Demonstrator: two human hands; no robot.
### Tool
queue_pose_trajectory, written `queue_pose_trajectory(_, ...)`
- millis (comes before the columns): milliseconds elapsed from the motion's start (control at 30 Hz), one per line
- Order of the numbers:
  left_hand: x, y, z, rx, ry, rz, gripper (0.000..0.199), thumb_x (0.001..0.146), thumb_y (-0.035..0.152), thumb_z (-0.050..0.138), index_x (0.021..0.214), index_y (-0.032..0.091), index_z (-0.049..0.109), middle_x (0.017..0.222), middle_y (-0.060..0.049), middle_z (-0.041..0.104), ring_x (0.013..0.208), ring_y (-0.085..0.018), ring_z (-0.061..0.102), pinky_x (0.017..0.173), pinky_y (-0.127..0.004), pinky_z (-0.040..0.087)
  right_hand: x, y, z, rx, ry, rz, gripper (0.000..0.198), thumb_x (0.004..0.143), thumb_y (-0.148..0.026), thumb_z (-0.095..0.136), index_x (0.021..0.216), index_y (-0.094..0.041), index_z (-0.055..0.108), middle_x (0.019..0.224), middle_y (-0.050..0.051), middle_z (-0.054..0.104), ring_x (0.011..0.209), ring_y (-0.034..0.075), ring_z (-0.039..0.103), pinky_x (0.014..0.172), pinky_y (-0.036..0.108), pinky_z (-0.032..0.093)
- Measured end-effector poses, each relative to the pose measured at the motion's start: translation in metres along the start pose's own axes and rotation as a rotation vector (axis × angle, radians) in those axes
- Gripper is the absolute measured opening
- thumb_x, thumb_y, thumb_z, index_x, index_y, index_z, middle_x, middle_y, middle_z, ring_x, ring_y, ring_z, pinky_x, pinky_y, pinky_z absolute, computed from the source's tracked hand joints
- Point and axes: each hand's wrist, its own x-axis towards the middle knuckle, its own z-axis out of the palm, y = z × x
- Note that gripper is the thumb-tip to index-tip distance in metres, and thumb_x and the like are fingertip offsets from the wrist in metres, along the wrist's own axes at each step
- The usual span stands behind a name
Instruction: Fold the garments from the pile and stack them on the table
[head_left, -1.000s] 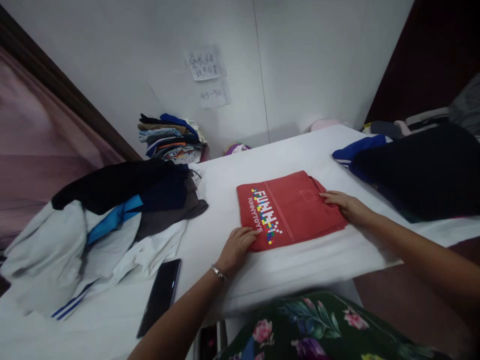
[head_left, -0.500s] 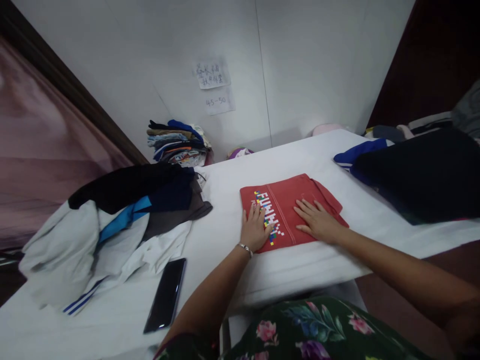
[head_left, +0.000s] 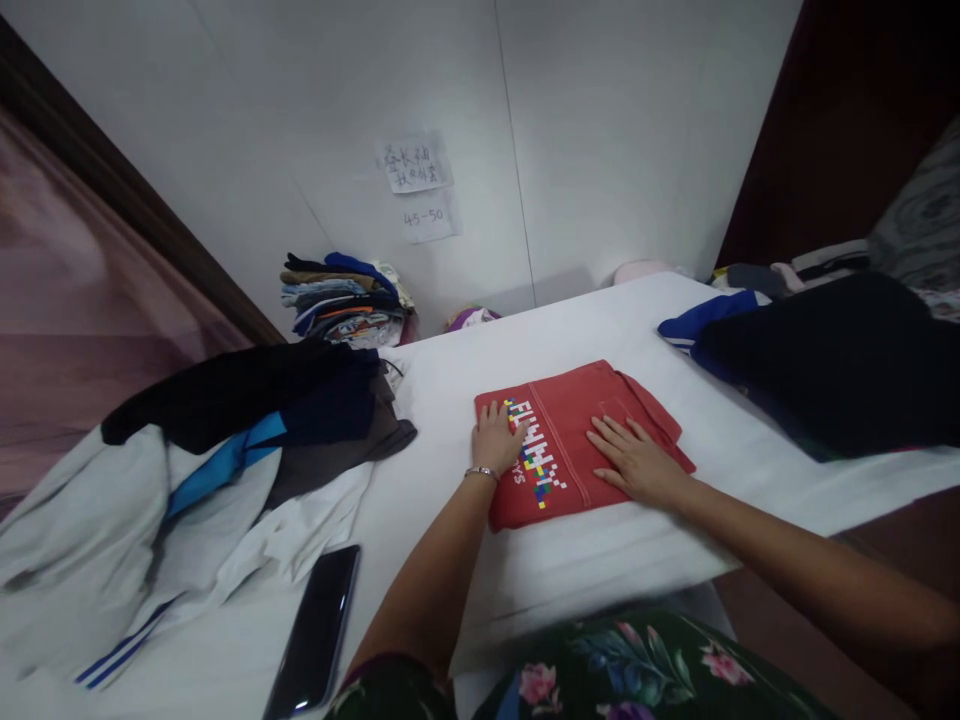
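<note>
A red garment [head_left: 568, 408] with white "FUNNY" lettering and coloured pixel blocks lies folded into a rough rectangle in front of me. My left hand [head_left: 496, 440] rests flat on its left part, beside the lettering, fingers extended. On the right part, my right hand [head_left: 637, 462] presses flat with its fingers spread. Neither hand grips the cloth. The folded layers show along the garment's right edge.
Loose white, grey, blue and black clothes [head_left: 225, 480] heap on the left, with a phone [head_left: 315, 635] nearer me. A folded stack [head_left: 345, 300] stands against the wall. Dark clothes [head_left: 832, 370] lie at right on the white-covered table [head_left: 442, 370]. Handwritten papers [head_left: 416, 185] hang behind.
My left hand has slid up and left across the garment, uncovering more print. My right hand stays on the right part. The whole view has shifted slightly.
</note>
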Motion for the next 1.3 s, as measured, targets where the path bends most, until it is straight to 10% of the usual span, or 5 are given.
queue_pose_trajectory(367, -0.004, -0.004, 0.004, -0.091, -0.023, -0.005, 0.071, 0.089, 0.06, 0.036, 0.145, 0.017, 0.035, 0.158, -0.01, 0.023, 0.146, -0.028, 0.014, 0.113, -0.043, 0.027, 0.11, 0.048, -0.017, -0.007, -0.09, 0.255, 0.063, 0.091, -0.057, 0.033, 0.143, -0.021, 0.042, 0.153, 0.012, 0.033, 0.143, 0.029, 0.022, 0.114, 0.054, 0.014)
queue_pose_trajectory(833, 0.025, -0.037, -0.015, -0.202, 0.035, -0.394, 0.053, 0.094, 0.046, 0.03, 0.129, 0.013, 0.052, 0.147, -0.021, 0.04, 0.138, -0.036, 0.031, 0.11, -0.055, 0.024, 0.113, 0.076, 0.011, -0.059, -0.052, 0.246, 0.066, 0.091, -0.057, 0.029, 0.14, -0.016, 0.046, 0.15, 0.013, 0.037, 0.142, 0.028, 0.025, 0.112, 0.054, 0.017)
queue_pose_trajectory(1067, 0.015, -0.008, 0.002, -0.221, 0.029, -0.093, 0.062, 0.092, 0.053, 0.035, 0.142, 0.017, 0.04, 0.157, -0.013, 0.023, 0.145, -0.031, 0.014, 0.114, -0.051, 0.022, 0.112, 0.075, 0.009, 0.01, -0.033, 0.25, 0.063, 0.09, -0.055, 0.036, 0.137, -0.016, 0.049, 0.149, 0.013, 0.039, 0.141, 0.03, 0.026, 0.113, 0.053, 0.015)
queue_pose_trajectory(1300, 0.005, -0.019, 0.005, -0.32, 0.157, -0.204, 0.059, 0.09, 0.05, 0.043, 0.136, 0.012, 0.047, 0.151, -0.017, 0.037, 0.14, -0.029, 0.031, 0.113, -0.04, 0.026, 0.104, 0.072, -0.001, 0.164, 0.101, 0.185, 0.04, 0.09, -0.04, 0.044, 0.12, -0.022, 0.064, 0.135, 0.009, 0.056, 0.134, 0.026, 0.04, 0.113, 0.051, 0.022)
